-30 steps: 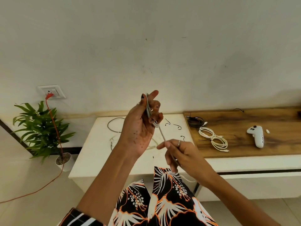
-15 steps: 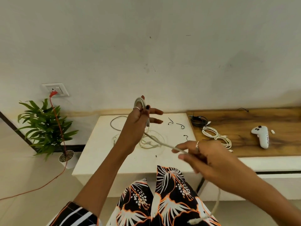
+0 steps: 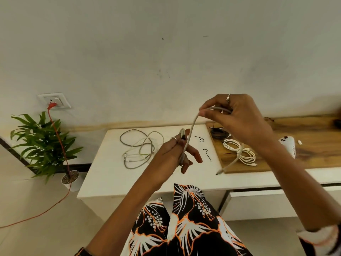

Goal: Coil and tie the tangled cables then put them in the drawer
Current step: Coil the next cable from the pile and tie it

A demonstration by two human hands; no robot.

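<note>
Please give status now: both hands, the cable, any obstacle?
Left hand grips the coiled part of the grey cable. Right hand pinches the loose run, raised; the free end hangs. Tangled cables wait on the white table. No obstacle.

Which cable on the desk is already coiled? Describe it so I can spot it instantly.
Find the wooden board on the right of the desk. Near its left end lies the white coiled cable, beside a dark cable bundle. Unlike the loose tangled cables on the white top, it is bright white and neatly looped.
</note>
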